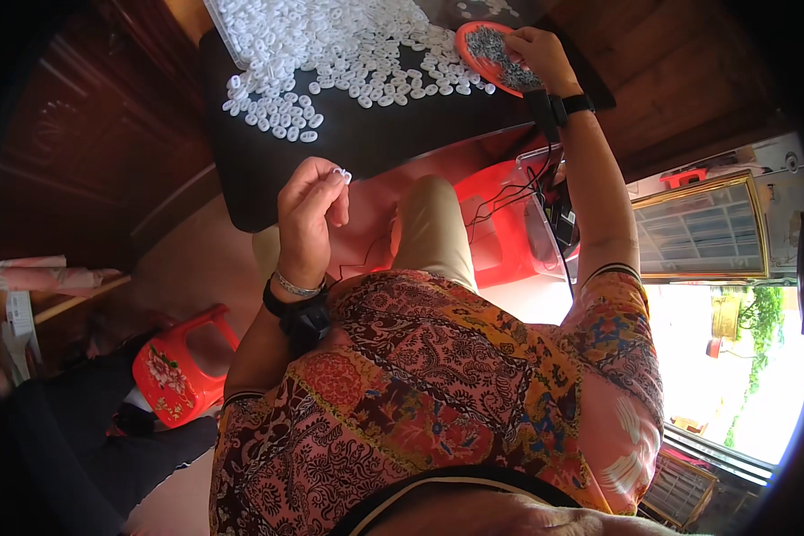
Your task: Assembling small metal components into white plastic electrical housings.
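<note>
My left hand (308, 210) is raised just in front of the dark table's near edge. A small white plastic piece (343, 175) is pinched between its thumb and forefinger. My right hand (543, 61) reaches over an orange-red round dish (467, 55) at the table's far right. Its fingertips are together at the small grey metal pieces (496, 55) heaped in the dish. Whether a piece is between them is too small to make out. To the left of the dish spreads a large heap of white oval plastic pieces (322, 45), with openings in their middles.
The black tabletop (357, 134) has rounded corners. A clear container wall (228, 34) borders the heap at left. Black cables (509, 201) hang beside my right forearm near a red plastic seat (496, 255). A red stool (174, 371) with a flower print stands at lower left.
</note>
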Tool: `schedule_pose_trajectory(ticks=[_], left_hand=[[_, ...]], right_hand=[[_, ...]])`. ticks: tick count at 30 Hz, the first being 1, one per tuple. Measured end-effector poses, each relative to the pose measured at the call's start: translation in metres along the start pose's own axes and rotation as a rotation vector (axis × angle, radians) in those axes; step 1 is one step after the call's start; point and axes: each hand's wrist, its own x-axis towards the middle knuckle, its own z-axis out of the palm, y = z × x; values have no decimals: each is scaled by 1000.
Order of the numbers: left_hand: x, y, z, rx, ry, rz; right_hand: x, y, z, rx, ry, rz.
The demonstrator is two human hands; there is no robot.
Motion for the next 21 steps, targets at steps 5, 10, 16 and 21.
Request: schedule_pose_trajectory(ticks=[5,10,16,21], left_hand=[[-1,1,2,14,-3,-10],[-1,1,3,10,-11,-6],[0,-3,3,79,-41,-12],[3,6,12,-58,-77,-27]], right_hand=[[0,7,-1,-73,-30,-45],[3,16,-2,-223,29,-97],[-13,-2,4,151,-18,-109],[-88,-98,59,594,-123,-55]])
